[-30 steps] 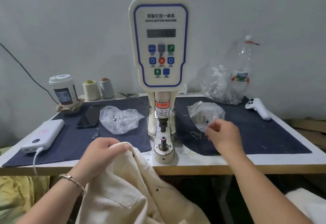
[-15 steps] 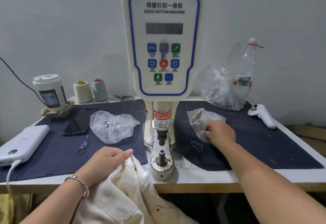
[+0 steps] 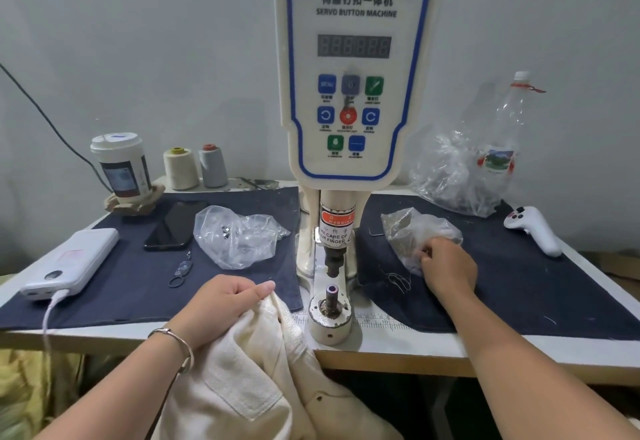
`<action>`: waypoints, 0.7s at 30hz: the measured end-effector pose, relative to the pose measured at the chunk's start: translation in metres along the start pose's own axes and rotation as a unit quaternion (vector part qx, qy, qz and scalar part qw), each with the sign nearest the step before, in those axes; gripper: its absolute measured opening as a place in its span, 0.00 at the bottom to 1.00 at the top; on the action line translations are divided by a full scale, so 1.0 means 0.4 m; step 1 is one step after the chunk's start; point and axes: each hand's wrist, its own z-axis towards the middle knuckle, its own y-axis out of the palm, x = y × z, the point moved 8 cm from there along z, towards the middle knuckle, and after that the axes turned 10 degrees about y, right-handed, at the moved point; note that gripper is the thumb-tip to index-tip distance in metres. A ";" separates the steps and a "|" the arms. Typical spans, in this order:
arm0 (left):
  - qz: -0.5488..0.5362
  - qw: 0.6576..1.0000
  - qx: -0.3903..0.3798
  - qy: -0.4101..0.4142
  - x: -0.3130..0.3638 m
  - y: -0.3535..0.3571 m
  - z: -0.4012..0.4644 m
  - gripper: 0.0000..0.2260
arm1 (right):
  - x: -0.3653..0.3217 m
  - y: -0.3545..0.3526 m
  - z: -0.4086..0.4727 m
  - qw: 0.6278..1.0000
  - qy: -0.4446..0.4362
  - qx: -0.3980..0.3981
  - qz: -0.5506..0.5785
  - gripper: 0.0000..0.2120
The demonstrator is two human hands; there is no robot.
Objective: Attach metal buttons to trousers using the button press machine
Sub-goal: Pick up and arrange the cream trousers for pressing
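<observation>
Far left on the table [image 3: 398, 344]: a white power bank [image 3: 71, 263] with its cable running off the front edge, a dark phone [image 3: 175, 226], a lidded cup [image 3: 121, 165] and two thread cones [image 3: 195, 167] at the back, parked clear of the work area.

A clear bag [image 3: 235, 237] lies on the dark mat left of the machine; a few small metal pieces show inside, probably one half of the button set.

The left hand [image 3: 225, 304] grips the cream trousers [image 3: 242, 370] at the table's front edge, fingers curled over a bunched fold, thumb on top. The cloth sits just beside the lower die [image 3: 332, 292], likely held ready to slide over it. Most of the garment hangs below the table, cut off by the frame.

Centre: the button press machine [image 3: 353, 75]. The die post looks bare, with no button loaded that can be seen. The display reads blank.

The right hand [image 3: 448, 266] rests on a second clear bag [image 3: 414, 235], fingers curled into the plastic, seemingly picking out a button. The fingertips are hidden, so whether anything is pinched cannot be told. The bag's contents are a grey blur.

Far right: a crumpled bag, a plastic bottle [image 3: 502, 148] and a white controller [image 3: 533, 228].
</observation>
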 end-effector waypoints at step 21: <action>0.002 1.000 0.008 -0.007 -0.007 0.004 0.005 0.27 | 0.054 -0.191 -0.031 0.822 0.062 -0.224 0.520 0.03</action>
